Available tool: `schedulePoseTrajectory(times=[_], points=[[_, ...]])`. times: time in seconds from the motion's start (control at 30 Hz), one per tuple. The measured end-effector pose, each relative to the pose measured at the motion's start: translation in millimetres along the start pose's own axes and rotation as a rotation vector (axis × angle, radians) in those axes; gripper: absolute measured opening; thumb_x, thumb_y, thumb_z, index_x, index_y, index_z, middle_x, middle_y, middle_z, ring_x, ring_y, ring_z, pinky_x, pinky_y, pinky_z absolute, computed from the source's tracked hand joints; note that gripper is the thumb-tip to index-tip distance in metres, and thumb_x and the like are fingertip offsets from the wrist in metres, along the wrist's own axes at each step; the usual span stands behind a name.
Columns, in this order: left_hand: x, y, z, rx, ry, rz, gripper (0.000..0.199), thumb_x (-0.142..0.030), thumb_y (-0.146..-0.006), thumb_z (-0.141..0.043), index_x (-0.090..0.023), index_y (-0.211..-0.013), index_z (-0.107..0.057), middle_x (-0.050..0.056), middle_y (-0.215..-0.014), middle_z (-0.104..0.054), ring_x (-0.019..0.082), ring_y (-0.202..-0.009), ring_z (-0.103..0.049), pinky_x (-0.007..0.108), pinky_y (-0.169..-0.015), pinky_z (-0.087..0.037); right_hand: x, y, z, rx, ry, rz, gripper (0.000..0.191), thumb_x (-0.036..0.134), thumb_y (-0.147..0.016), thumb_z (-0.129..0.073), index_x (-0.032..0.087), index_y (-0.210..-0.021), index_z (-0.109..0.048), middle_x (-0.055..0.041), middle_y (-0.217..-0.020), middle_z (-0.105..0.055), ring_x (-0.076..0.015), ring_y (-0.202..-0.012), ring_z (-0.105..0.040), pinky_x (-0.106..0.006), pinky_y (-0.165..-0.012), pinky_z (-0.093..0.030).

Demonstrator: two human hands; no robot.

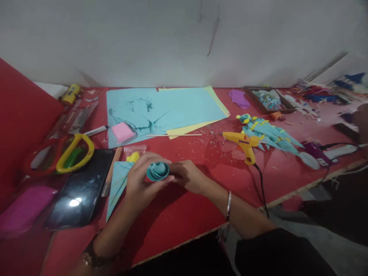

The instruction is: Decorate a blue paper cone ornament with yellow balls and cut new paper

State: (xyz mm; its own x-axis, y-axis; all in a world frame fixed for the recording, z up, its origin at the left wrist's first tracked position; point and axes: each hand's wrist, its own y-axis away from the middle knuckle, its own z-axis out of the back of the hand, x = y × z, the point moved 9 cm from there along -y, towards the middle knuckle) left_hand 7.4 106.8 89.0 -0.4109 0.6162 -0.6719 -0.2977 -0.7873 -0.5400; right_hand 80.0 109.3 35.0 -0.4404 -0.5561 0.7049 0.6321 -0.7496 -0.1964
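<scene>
A broad red tabletop stretches out in front of me, and across its far side lie large pale blue paper sheets, torn open in places, with yellow sheets peeking out beneath. To the right rests a bundle of pointed blue paper cones trimmed with yellow; to the left, a flat glossy black device. The person's left hand curls around a small rolled blue paper piece, held above the near part of the table, its spiral end facing up. The right hand is bent narrow just beside it; I can't tell whether its fingers grip anything. A yellow glue gun lies near the cones, and a thin wooden stick lies along the sheets' near edge.
</scene>
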Motion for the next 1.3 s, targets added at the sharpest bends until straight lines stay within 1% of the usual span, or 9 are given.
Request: schedulePoseTrajectory(times=[0.1, 0.23, 0.43, 0.7, 0.87, 1.0, 1.07, 1.17, 1.3], points=[[8.3, -0.1, 5.6, -0.059, 0.046, 0.085, 0.017, -0.036, -0.072, -0.059, -0.020, -0.077, -0.058, 0.002, -0.074, -0.057, 0.016, -0.071, -0.053, 0.030, -0.064, -0.043, -2.5, -1.0, -0.7, 0.009, -0.021, -0.039, 0.006, 0.015, -0.078, -0.055, 0.011, -0.078, -0.060, -0.0055, -0.072, -0.064, -0.0113, -0.064, -0.055, -0.019, -0.058, -0.037], [11.2, -0.1, 13.5, -0.156, 0.117, 0.094, 0.020, -0.041, -0.074, -0.055, -0.021, -0.073, -0.057, 0.001, -0.073, -0.057, 0.016, -0.070, -0.052, 0.031, -0.067, -0.042, -1.3, -1.6, -2.2, 0.011, -0.053, -0.008, 0.019, 0.022, -0.084, -0.047, 0.012, -0.075, -0.061, -0.0062, -0.071, -0.064, -0.0118, -0.067, -0.055, -0.019, -0.061, -0.038], [18.6, 2.0, 10.6, -0.138, 0.183, 0.132, 0.024, -0.045, -0.072, -0.056, -0.022, -0.076, -0.058, 0.001, -0.075, -0.057, 0.016, -0.073, -0.052, 0.030, -0.069, -0.042, 1.7, -0.7, -0.4, -0.015, -0.047, 0.037, 0.027, 0.026, -0.087, -0.042, 0.012, -0.074, -0.061, -0.0061, -0.070, -0.064, -0.0117, -0.067, -0.055, -0.020, -0.062, -0.038], [32.0, 6.1, 14.2, -0.209, 0.254, 0.249, 0.023, -0.043, -0.072, -0.056, -0.021, -0.076, -0.057, 0.001, -0.079, -0.058, 0.015, -0.075, -0.053, 0.028, -0.071, -0.042, -1.5, -1.0, -5.1, 0.020, 0.088, -0.010, 0.026, 0.028, -0.087, -0.041, 0.013, -0.079, -0.061, -0.0063, -0.074, -0.064, -0.0133, -0.071, -0.056, -0.022, -0.063, -0.038], [23.8, 1.1, 6.8, -0.114, 0.309, 0.208, 0.021, -0.038, -0.065, -0.063, -0.020, -0.074, -0.058, 0.001, -0.073, -0.060, 0.015, -0.071, -0.055, 0.027, -0.067, -0.044, 1.4, 0.4, -10.2, 0.062, 0.111, 0.039, 0.027, 0.029, -0.089, -0.038, 0.015, -0.081, -0.060, -0.0057, -0.077, -0.063, -0.0129, -0.074, -0.055, -0.022, -0.063, -0.036], [22.6, 5.7, -5.5, -0.041, 0.520, 0.276, 0.007, -0.023, -0.068, -0.061, -0.020, -0.070, -0.055, -0.003, -0.058, -0.057, 0.012, -0.054, -0.053, 0.025, -0.053, -0.043, 1.3, 1.0, -12.2, 0.081, 0.122, 0.044, 0.028, 0.028, -0.088, -0.038, 0.015, -0.076, -0.060, -0.0052, -0.074, -0.061, -0.0115, -0.067, -0.053, -0.021, -0.058, -0.034], [23.2, 9.5, -10.3, -0.014, 0.601, 0.300, 0.006, -0.020, -0.070, -0.059, -0.020, -0.067, -0.054, -0.003, -0.055, -0.056, 0.011, -0.051, -0.052, 0.024, -0.050, -0.043, 1.7, 0.9, -12.8, 0.081, 0.118, 0.057, 0.027, 0.026, -0.087, -0.041, 0.014, -0.072, -0.059, -0.0043, -0.070, -0.059, -0.0112, -0.065, -0.053, -0.020, -0.057, -0.034], [23.1, 12.1, -13.3, 0.021, 0.638, 0.306, 0.009, -0.019, -0.072, -0.057, -0.019, -0.063, -0.054, -0.002, -0.054, -0.058, 0.011, -0.050, -0.054, 0.024, -0.051, -0.043, 0.3, 1.1, -14.5, 0.092, 0.106, 0.051, 0.025, 0.024, -0.086, -0.042, 0.014, -0.068, -0.057, -0.0033, -0.068, -0.058, -0.0108, -0.063, -0.052, -0.020, -0.056, -0.034], [17.1, 8.0, -17.5, 0.088, 0.629, 0.299, 0.004, -0.021, -0.070, -0.059, -0.019, -0.071, -0.057, 0.000, -0.063, -0.063, 0.013, -0.057, -0.058, 0.024, -0.054, -0.046, -6.3, 2.2, -13.6, 0.083, 0.028, -0.034, 0.014, 0.020, -0.081, -0.048, 0.014, -0.073, -0.057, -0.0034, -0.073, -0.060, -0.0109, -0.063, -0.053, -0.019, -0.055, -0.034]])
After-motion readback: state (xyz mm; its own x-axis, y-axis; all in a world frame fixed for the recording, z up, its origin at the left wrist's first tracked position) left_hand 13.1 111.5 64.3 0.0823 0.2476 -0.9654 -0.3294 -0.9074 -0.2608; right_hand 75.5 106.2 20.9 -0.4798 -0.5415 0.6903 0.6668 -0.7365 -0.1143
